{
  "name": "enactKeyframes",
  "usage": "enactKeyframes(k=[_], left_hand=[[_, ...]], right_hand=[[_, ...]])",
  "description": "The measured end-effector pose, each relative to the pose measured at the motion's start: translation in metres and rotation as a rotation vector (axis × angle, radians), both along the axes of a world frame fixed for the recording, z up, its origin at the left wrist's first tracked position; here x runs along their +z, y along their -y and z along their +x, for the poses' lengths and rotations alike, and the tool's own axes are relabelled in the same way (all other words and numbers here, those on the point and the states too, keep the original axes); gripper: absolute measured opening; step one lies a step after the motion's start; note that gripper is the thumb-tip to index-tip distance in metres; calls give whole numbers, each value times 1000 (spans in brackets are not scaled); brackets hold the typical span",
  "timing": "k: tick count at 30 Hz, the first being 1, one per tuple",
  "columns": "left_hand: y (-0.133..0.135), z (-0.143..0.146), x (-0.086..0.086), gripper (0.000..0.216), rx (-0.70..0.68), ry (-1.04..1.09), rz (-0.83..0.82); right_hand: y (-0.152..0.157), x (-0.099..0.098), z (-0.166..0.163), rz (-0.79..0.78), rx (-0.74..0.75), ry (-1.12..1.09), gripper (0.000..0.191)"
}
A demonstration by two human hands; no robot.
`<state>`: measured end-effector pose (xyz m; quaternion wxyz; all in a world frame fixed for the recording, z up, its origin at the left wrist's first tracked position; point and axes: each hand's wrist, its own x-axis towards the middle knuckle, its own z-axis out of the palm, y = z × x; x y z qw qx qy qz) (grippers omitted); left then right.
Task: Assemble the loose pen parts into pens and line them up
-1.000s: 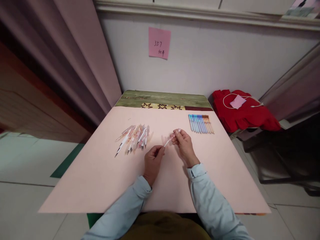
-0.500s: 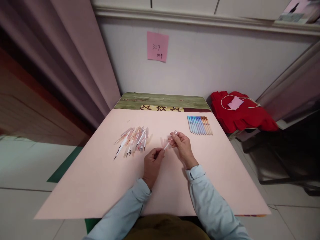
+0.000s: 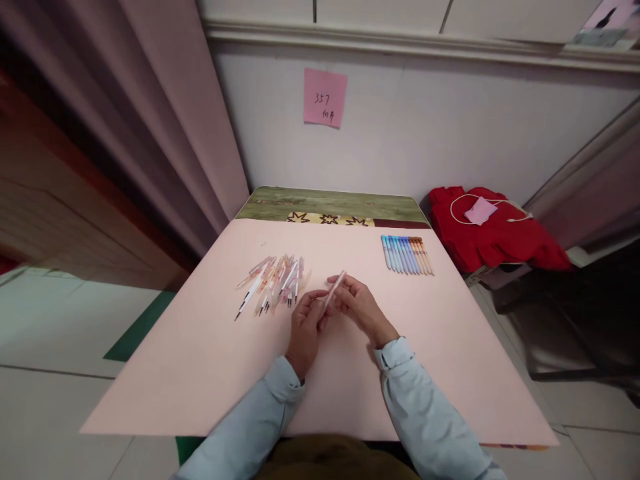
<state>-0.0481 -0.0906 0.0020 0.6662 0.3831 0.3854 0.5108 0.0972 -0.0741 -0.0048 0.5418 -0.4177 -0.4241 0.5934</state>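
Note:
Over the middle of the pink-covered table [image 3: 210, 373], both my hands are closed on one slim, pale pink pen [image 3: 336, 288] that tilts up to the right. My left hand [image 3: 306, 328] grips its lower end. Around the upper part are the fingers of my right hand [image 3: 361, 307]. Left of my hands lies a loose pile of pen parts [image 3: 275, 283]: translucent pinkish and orange barrels mixed with white refills with dark tips. At the far right, a neat row of pens [image 3: 407, 255] runs from light blue through violet to brown and orange.
A tiny clear piece [image 3: 263, 244] lies behind the pile. Beyond the cover shows a green wooden surface [image 3: 330, 200]. On the right is a red cloth [image 3: 500, 233] with a white cable and a pink note. Another pink note [image 3: 325, 99] is on the wall.
My hands have come closer together. The white refill that stretched between them no longer shows, and the pink pen now stands between my fingers. The camera view has shifted slightly.

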Motion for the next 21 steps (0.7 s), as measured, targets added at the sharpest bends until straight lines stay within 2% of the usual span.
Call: enactKeyframes(k=[4, 9, 14, 21], left_hand=[[-1, -1, 1, 23, -66, 79, -31], [-2, 1, -1, 27, -217, 236, -138], [-2, 1, -1, 23, -267, 231, -257], [-2, 3, -2, 21, -282, 210, -181]], right_hand=[[0, 4, 4, 34, 19, -93, 42], [-2, -1, 4, -22, 36, -158, 32], [-4, -2, 4, -65, -37, -192, 29], [-5, -2, 5, -44, -46, -174, 30]])
